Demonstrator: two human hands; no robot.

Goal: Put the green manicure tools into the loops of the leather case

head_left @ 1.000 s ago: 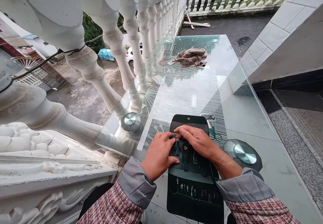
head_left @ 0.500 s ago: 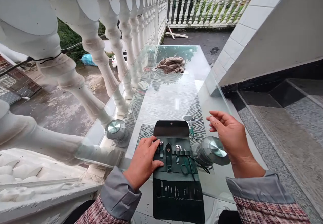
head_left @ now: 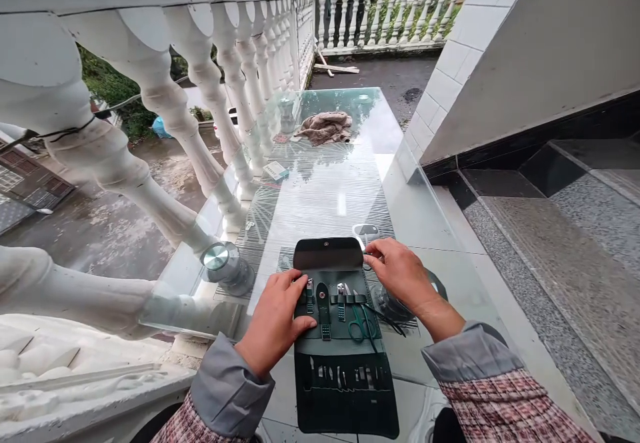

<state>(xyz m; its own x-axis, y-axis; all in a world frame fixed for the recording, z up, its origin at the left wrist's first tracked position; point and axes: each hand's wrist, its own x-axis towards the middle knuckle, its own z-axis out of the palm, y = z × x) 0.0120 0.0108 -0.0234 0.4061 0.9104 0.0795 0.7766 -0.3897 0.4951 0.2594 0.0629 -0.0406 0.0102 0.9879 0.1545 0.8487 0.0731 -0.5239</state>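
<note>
A dark green manicure case lies unfolded on the glass table, its top flap raised at the far end. Nail clippers, green-handled scissors and a row of small metal tools sit in its loops and slots. My left hand rests on the case's left edge, thumb and fingers spread. Just right of the flap, my right hand has its fingertips pinched at a second pair of green-handled scissors on the glass, mostly hidden by the fingers.
Glass jars with metallic tops stand beneath the glass, one at the left and one behind my right wrist. Farther along lie a small box and a crumpled brown cloth. White balusters line the left; stone steps rise at the right.
My right hand has moved left and down from above the right jar to the scissors beside the flap. My left hand stays on the case. The view has shifted slightly.
</note>
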